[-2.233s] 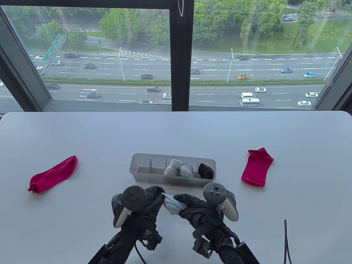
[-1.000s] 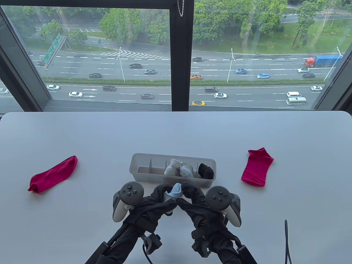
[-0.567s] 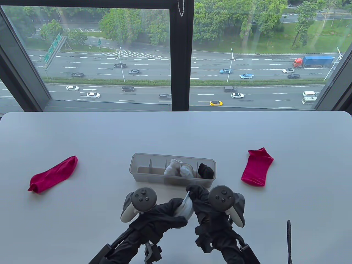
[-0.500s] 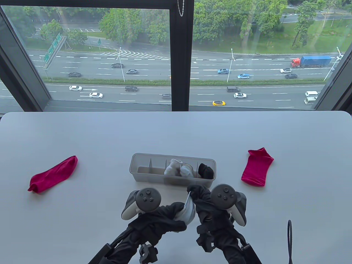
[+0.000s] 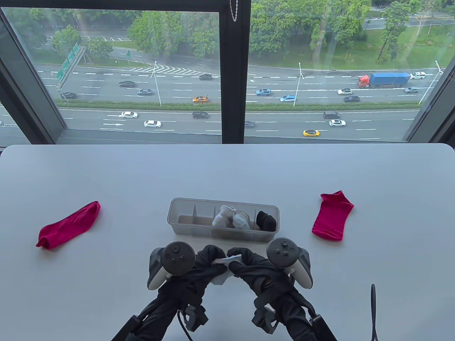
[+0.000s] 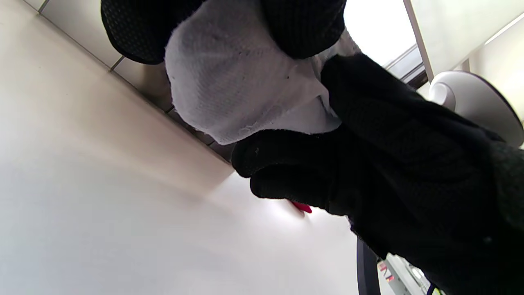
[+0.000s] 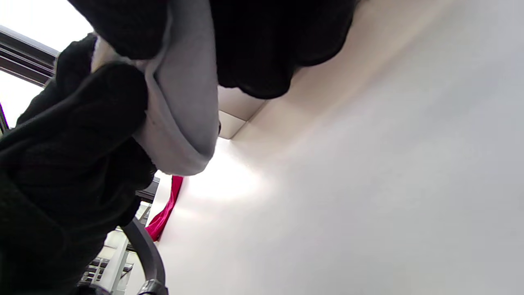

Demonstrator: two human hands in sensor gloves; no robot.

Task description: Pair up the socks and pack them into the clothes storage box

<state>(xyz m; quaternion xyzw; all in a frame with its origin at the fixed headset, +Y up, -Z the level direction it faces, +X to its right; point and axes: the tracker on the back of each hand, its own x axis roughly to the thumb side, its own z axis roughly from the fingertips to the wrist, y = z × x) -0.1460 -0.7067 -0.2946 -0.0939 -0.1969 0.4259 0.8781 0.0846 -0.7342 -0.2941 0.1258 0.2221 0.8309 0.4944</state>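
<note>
white table (image 5: 227,170) bearing, near its front centre, a clear divided box (image 5: 185,213) with white socks (image 5: 229,217) and a black sock (image 5: 266,221) in its right compartments. red sock (image 5: 68,224) far left, red sock (image 5: 332,216) right of the box. left hand (image 5: 202,264) and right hand (image 5: 250,266) both pinch a pale blue sock (image 5: 224,262) between them, just in front of the box.
</note>
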